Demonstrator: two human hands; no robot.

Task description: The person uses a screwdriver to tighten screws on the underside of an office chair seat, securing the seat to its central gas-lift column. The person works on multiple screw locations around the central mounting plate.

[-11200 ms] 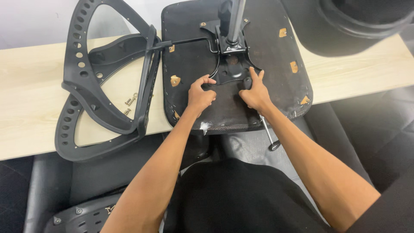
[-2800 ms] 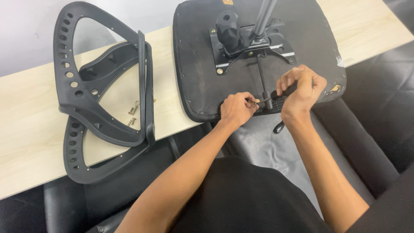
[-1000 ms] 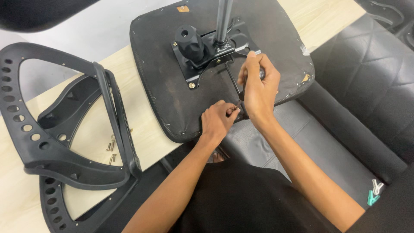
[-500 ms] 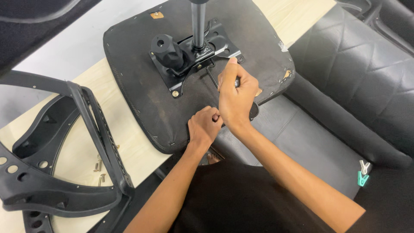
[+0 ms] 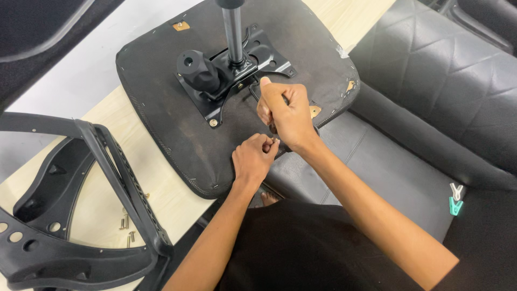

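An upturned black chair seat [image 5: 161,102] lies on a pale wooden table [image 5: 105,164], with a metal tilt mechanism [image 5: 231,73], a black knob [image 5: 197,70] and a gas-lift post [image 5: 232,32] on top. My right hand [image 5: 284,110] grips a thin black handle over the seat's near part. My left hand [image 5: 253,156] pinches a small screw at the seat's near edge, just below the right hand.
A black plastic chair back frame [image 5: 81,215] lies at the left on the table, with several loose screws [image 5: 126,223] beside it. A black quilted sofa [image 5: 431,108] is at the right, with two small clips [image 5: 456,198] on it.
The view has swung so the seat sits higher and further left. My right hand rose toward the mechanism and my left hand stays at the seat's near edge.
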